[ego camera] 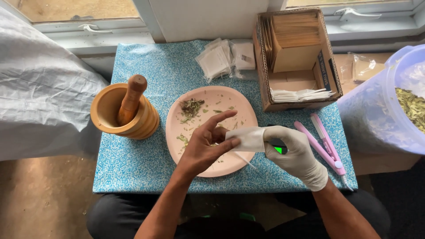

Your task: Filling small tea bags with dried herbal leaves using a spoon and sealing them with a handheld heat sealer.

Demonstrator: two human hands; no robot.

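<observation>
While your gloved right hand (295,156) pinches one end of a small white paper sachet (247,138) over the pink plate (241,102) near the table's front edge, your bare left hand (204,145) grips its other end between thumb and forefinger, the remaining fingers spread. Dried herb bits (191,107) lie scattered on that plate. At the table's left edge stands a wooden mortar (106,110) with its pestle (132,98), and a pink sealing tool (325,145) lies by the right edge.

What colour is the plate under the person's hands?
The plate is pale pink, with bits of dried green leaves scattered on it; the head view shows it clearly.
</observation>
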